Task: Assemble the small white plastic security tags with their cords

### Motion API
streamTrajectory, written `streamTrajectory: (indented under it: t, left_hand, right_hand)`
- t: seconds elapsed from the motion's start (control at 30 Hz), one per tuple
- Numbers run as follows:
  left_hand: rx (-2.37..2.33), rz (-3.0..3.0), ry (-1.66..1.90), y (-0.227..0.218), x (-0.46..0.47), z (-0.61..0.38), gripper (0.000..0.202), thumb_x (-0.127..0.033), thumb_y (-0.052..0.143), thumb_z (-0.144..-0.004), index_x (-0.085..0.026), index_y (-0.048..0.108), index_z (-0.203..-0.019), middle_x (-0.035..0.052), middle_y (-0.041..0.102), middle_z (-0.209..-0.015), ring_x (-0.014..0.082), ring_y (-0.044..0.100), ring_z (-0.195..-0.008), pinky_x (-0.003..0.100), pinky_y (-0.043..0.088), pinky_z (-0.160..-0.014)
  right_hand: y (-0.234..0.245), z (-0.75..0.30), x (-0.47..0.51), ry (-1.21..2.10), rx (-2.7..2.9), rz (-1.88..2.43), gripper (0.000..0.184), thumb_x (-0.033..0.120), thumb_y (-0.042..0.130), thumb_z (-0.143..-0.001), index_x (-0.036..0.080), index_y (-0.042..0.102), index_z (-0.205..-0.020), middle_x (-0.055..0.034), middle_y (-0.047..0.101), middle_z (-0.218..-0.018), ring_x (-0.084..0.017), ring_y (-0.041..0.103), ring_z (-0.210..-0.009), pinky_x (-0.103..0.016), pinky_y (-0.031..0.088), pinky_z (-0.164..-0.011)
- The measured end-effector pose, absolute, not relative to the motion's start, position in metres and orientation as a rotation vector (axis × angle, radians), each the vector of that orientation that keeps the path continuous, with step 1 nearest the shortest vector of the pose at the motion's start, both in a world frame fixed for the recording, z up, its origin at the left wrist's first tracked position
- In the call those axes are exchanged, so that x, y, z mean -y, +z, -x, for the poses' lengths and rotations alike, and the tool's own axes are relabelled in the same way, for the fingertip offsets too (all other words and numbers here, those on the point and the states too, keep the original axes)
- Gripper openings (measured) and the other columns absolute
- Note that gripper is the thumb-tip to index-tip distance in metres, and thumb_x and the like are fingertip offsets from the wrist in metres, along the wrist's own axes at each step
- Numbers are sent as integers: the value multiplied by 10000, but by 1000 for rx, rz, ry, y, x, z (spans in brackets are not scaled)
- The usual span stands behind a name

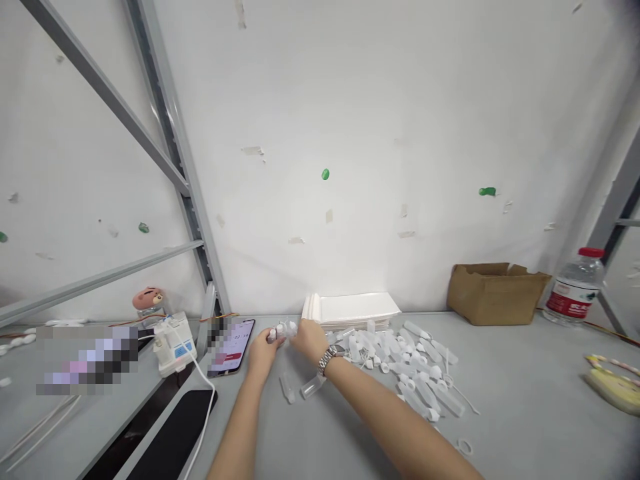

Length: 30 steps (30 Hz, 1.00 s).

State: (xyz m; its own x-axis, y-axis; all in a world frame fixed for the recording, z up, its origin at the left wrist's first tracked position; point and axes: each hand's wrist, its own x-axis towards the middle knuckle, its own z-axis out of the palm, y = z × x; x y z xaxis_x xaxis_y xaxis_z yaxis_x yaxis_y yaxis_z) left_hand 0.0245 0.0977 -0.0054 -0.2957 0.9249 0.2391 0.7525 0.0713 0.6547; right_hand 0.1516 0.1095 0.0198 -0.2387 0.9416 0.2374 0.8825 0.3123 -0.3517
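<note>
1. A white wall point(380, 120) fills the back, dotted with torn tape scraps and small green blobs.
2. Grey metal shelving uprights point(173, 133) with slanted braces rise on the left; another upright point(617, 193) stands far right.
3. A grey bench point(520, 373) meets the wall's foot.
4. Soft, even light covers the wall.

The one head-worn camera faces a white wall point(400, 133), tilted down over a grey table point(520, 387) and the hands point(263, 353).
</note>
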Motion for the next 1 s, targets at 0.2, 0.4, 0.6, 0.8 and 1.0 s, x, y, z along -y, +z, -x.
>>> streamTrajectory:
  t: [0.2,0.4,0.6,0.8,1.0]
  left_hand:
    - [-2029,-1739,1078,-9,-97,-28,113,-216,595,-707,-144,614,-793,25,663,-744,152,591,-689,258,421,-632]
    - [-1982,-1757,1126,-11,-99,-28,163,-231,583,-664,-179,627,-812,42,692,-802,189,608,-735,239,414,-632]
    - [-1925,-1768,1130,-11,-100,-28,203,-260,544,-687,-169,620,-851,49,688,-833,186,608,-739,244,429,-652]
    - [-1934,-1750,1135,-12,-101,-28,195,-260,567,-667,-163,626,-824,62,688,-802,206,609,-728,265,431,-647]
    - [-1900,-1690,1169,-18,-106,-25,273,-174,607,-632,-171,606,-905,71,691,-903,211,624,-840,262,446,-691]
  right_hand:
    - [9,-162,-113,299,2165,1572,228,259,547,-735,106,625,-884,-153,676,-882,-234,635,-824,-256,429,-628]
    - [5,-161,-113,328,2140,1549,223,216,519,-737,126,616,-916,-138,667,-921,-222,623,-852,-255,416,-645]
    - [6,-161,-112,335,2141,1538,223,235,510,-739,119,629,-888,-148,658,-932,-228,620,-857,-263,418,-651]
    - [7,-160,-110,333,2136,1543,232,236,505,-738,114,631,-891,-151,653,-938,-232,624,-846,-266,422,-645]
    - [4,-161,-111,335,2140,1528,255,224,515,-725,117,622,-930,-152,646,-961,-235,616,-867,-272,423,-663]
